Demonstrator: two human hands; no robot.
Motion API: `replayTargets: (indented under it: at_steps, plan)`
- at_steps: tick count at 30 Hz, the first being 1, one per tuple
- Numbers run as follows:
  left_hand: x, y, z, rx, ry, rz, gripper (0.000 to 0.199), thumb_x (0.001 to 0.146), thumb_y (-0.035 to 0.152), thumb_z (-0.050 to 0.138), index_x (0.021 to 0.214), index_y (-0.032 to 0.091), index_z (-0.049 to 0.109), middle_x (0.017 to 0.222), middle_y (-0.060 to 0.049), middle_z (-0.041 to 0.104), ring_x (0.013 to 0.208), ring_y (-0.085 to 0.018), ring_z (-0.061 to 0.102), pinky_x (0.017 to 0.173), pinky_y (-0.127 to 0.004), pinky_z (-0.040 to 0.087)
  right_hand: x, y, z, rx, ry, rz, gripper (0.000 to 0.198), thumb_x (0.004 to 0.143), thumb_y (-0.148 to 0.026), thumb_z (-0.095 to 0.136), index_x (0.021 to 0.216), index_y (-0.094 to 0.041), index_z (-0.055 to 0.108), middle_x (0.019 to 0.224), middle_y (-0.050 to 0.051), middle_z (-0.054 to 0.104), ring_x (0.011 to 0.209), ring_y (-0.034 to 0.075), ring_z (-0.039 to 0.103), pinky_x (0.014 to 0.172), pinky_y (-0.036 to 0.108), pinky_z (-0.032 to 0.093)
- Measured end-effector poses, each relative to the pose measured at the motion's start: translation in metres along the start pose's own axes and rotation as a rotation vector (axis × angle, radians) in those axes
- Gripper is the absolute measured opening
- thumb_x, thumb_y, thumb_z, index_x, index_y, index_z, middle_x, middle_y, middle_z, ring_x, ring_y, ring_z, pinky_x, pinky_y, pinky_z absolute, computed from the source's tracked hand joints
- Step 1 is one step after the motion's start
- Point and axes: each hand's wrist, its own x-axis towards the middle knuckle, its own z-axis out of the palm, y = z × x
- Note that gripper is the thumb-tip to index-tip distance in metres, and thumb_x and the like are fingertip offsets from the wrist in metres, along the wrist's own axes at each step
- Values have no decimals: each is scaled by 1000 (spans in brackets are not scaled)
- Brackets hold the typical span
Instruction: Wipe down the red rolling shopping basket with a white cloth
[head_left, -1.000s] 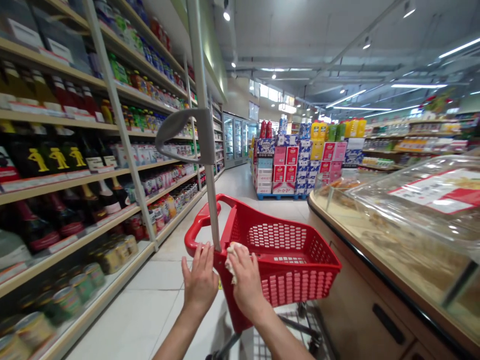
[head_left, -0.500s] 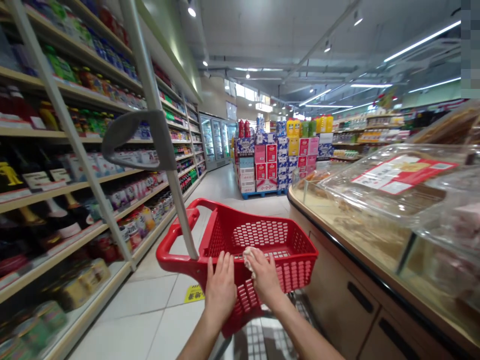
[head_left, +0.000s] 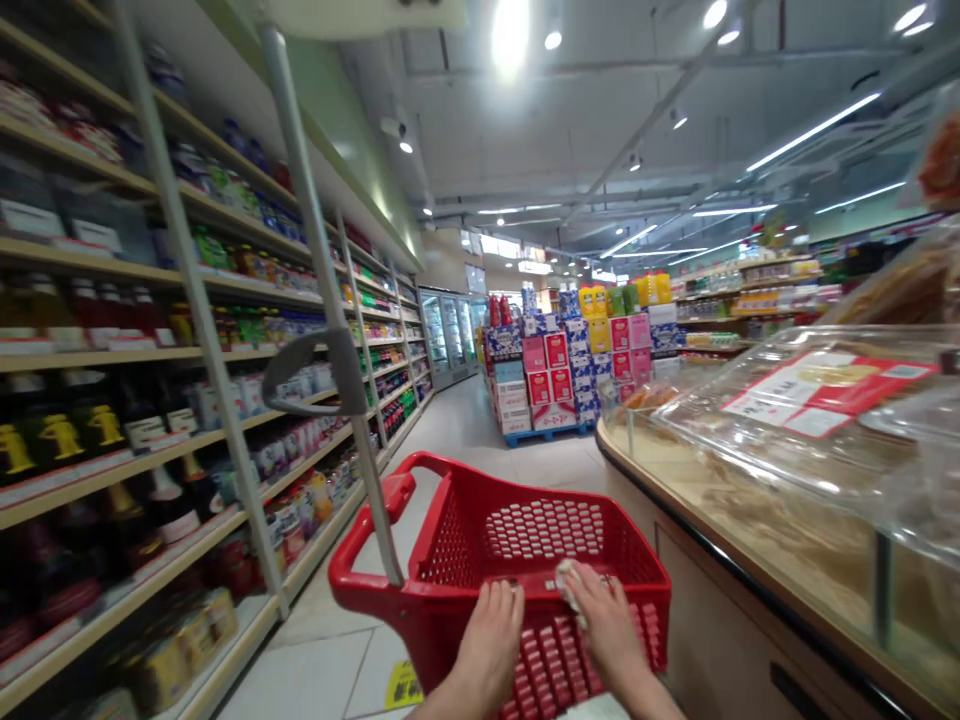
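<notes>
A red plastic shopping cart (head_left: 409, 595) with a perforated basket stands in front of me. My left hand (head_left: 491, 635) lies on its near rim, the fingers bent over the edge. Just to the right, my right hand (head_left: 607, 625) is closed on a crumpled white cloth (head_left: 566, 578), which it presses at the same rim. Part of the cloth is hidden under the fingers. Near the left end of the cart rises a metal pole (head_left: 309, 190) with a grey loop handle (head_left: 345, 370).
Shelves (head_left: 176, 440) of bottles and packs line the left side. To the right is a counter (head_left: 697, 535) with clear plastic food trays (head_left: 787, 440). Stacked drink boxes (head_left: 551, 370) stand on a blue pallet (head_left: 536, 436) ahead. A yellow floor sign (head_left: 403, 686) lies below the cart.
Both hands have shifted right along the rim in view, the right hand with the cloth further. The view has tilted up, so the cart and shelves sit lower.
</notes>
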Motion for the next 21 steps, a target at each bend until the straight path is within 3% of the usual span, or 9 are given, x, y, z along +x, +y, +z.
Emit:
replayTargets:
  at_steps: [2,4,8,10,12,15,17,21]
  plan:
    - [-6,-8,2,-16,-12,61,68,70,30,48,129,2,29,132,-22,35,122,-31,32,100,-43,27,6,25,1,-69,30,134,62,66,2,30,111,-31,55,126,1,47,118,21,41,97,51,24]
    - [-12,-9,7,-46,16,48,65,72,29,44,129,2,27,134,-20,32,124,-30,28,102,-42,26,7,30,5,-87,56,147,60,67,1,30,109,-32,57,124,1,49,116,23,43,96,53,26]
    - [-22,7,26,-26,200,-142,62,72,17,37,132,9,23,140,-11,25,129,-24,18,104,-41,20,-6,4,6,5,40,-183,58,70,-1,34,117,-31,49,128,-1,45,121,18,36,98,43,29]
    - [-27,13,33,-1,275,-204,65,69,14,38,132,11,24,140,-9,25,129,-22,16,105,-39,18,-10,7,-2,2,10,-226,60,70,1,34,121,-29,46,130,0,42,123,17,32,100,44,24]
    - [-32,16,36,17,330,-201,65,67,15,40,131,11,27,139,-9,27,129,-21,16,105,-38,17,-13,27,-14,-46,-1,-92,62,68,4,34,121,-25,47,131,2,41,125,17,30,102,46,18]
    - [-37,15,35,35,404,-179,65,66,17,42,129,11,31,137,-9,32,129,-22,17,105,-38,16,-22,59,-31,-125,37,277,57,68,2,34,120,-19,48,133,8,39,125,21,29,100,50,18]
    - [-38,15,33,36,434,-184,64,66,18,42,128,10,33,136,-10,34,129,-23,18,105,-39,16,-30,63,-33,-129,52,371,54,70,0,34,119,-17,49,133,10,39,124,22,30,99,50,20]
    - [-38,17,30,17,445,-191,62,66,18,42,126,8,36,135,-11,35,128,-23,19,105,-39,15,-40,48,-27,-52,27,31,50,73,-5,39,119,-23,48,135,5,36,127,18,24,102,43,19]
